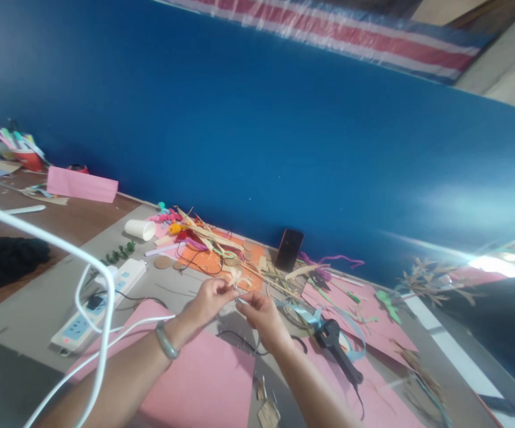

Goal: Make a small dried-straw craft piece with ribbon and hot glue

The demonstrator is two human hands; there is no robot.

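Note:
My left hand [213, 302] is pinched around the base of a small cream-coloured flower [236, 277], whose petals point up and away. Close beside it, my right hand [261, 314] pinches a light blue ribbon [302, 310] just below the flower. From the right fingers the ribbon trails off across the table to the right. The fingertips nearly meet, and they hide the flower's stem. Below the hands lies a sheet of pink paper [208, 380]. To the right of my right forearm rests a black glue gun [340, 353].
A power strip [79, 327] with plugs and a looping white cable [106, 309] are at left. A paper cup [138, 229], craft scraps [208, 238] and a phone [289, 249] stand along the blue partition [257, 137]. Dried twigs [436, 279] are at right.

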